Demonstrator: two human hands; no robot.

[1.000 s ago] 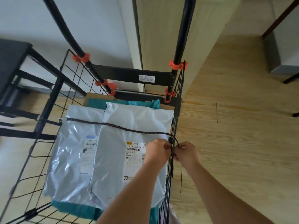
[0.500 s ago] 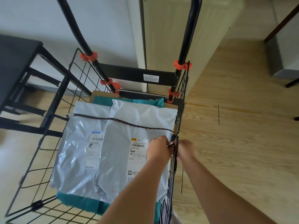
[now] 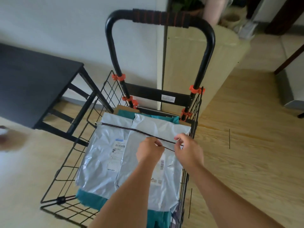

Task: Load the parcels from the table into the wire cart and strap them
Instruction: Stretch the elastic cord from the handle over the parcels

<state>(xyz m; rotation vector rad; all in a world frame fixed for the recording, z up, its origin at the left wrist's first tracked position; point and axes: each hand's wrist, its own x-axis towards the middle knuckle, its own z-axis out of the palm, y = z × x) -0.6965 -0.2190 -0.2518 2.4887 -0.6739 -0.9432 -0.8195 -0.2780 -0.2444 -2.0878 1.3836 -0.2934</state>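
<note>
Fingertips (image 3: 178, 138) of left hand (image 3: 149, 151) and right hand (image 3: 189, 152) pinch the thin dark braided cord (image 3: 131, 130), stretching leftward from them across grey plastic parcels (image 3: 105, 145).

Materials check, cart load
Painted black metal wire cart (image 3: 144, 93), orange plastic clamps (image 3: 195, 90), ribbed foam grip (image 3: 161, 18). 2 grey mailers (image 3: 102, 162): glossy crinkled plastic, paper labels. Teal bag (image 3: 88, 198): matt plastic. Braided cord (image 3: 125, 128). Smooth light wood floor (image 3: 246, 162). Matt black table (image 3: 32, 79).
</note>
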